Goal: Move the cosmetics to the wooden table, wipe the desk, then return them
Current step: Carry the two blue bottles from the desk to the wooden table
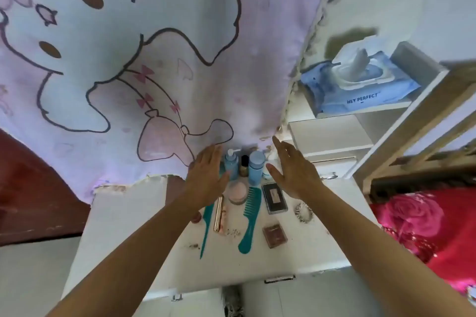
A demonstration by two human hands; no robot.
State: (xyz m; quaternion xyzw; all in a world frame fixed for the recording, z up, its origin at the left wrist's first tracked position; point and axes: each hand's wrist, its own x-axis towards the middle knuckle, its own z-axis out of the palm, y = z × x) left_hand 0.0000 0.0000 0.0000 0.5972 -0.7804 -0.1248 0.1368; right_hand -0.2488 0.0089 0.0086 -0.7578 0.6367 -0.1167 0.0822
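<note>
Both hands are spread flat and hold nothing: the left hand [207,175] just left of the blue pump bottle [231,164], the right hand [292,172] to its right. The other cosmetics, including a teal comb [249,219], lie nearer the person than that bottle on the white desk [123,216].

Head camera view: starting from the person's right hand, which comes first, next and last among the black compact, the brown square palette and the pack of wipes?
From the right hand:
1. Black compact, just beside the wrist, on the desk.
2. Brown square palette, lower on the desk, toward the person.
3. Pack of wipes, up on the shelf to the right.
</note>
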